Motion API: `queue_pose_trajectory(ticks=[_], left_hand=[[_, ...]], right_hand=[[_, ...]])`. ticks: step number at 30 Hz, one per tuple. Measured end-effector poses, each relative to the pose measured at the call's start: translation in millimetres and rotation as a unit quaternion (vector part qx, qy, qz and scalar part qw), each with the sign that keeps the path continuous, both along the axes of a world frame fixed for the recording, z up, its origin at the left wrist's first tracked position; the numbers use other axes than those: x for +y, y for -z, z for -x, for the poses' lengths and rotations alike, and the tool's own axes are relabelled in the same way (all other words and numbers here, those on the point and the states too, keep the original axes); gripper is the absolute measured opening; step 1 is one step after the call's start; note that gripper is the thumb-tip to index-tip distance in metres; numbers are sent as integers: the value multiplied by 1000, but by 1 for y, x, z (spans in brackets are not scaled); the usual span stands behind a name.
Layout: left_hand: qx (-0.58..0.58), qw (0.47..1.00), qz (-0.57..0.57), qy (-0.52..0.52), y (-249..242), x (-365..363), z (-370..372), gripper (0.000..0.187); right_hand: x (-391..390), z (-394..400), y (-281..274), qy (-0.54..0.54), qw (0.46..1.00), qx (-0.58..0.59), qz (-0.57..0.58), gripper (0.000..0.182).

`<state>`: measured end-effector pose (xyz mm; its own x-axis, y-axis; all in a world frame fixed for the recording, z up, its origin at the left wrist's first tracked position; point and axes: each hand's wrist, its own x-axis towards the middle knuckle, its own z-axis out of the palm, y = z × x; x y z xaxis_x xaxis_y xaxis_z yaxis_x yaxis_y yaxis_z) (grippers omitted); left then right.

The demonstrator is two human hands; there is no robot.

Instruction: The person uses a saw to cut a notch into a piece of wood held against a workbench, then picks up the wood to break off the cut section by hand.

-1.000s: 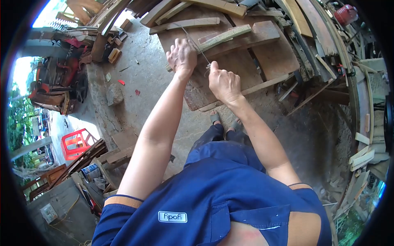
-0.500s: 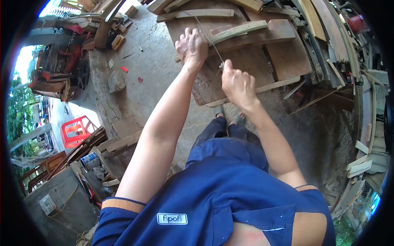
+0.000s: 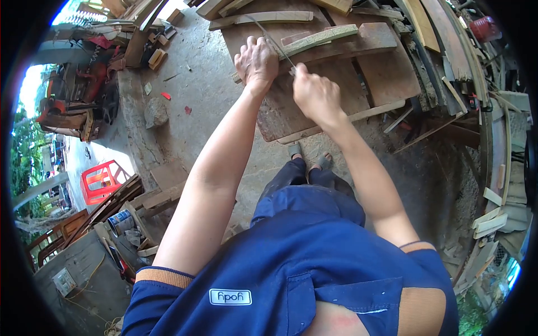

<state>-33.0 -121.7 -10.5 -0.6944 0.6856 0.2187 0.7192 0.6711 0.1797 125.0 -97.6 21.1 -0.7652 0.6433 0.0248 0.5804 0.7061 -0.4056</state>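
Observation:
My left hand (image 3: 256,63) is wrapped over the left part of a curved wooden strip (image 3: 325,37), and a short end of the strip pokes out below the wrist side. My right hand (image 3: 318,95) is closed around the handle of a thin-bladed handsaw (image 3: 272,43); the handle is mostly hidden in the fist. The blade runs forward and left across the strip, just right of my left knuckles. Under the strip lies a thicker wooden block (image 3: 376,38), on a low brown wooden work table (image 3: 297,115).
Another curved wooden piece (image 3: 263,20) lies at the table's far side. Stacked boards (image 3: 437,39) crowd the right. My feet (image 3: 296,149) stand at the near table edge. On the left are a stone (image 3: 156,113), a red plastic stool (image 3: 101,182) and a can (image 3: 120,222).
My right hand has pushed forward, away from my body, sliding the saw blade farther across the strip. My left hand keeps its grip; the whole view has shifted slightly.

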Motion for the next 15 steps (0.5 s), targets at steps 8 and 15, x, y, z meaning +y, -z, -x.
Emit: queue_pose_trajectory(ticks=[8,15], left_hand=[[-8,1000,-4,-5,0,-2,-1,29],[0,1000,-1,-18,1,0,-1,37]], right_hand=[[-21,-37,-11,13,997,-64,46,17],[5,16,1,2,1000,-7,-17,15]])
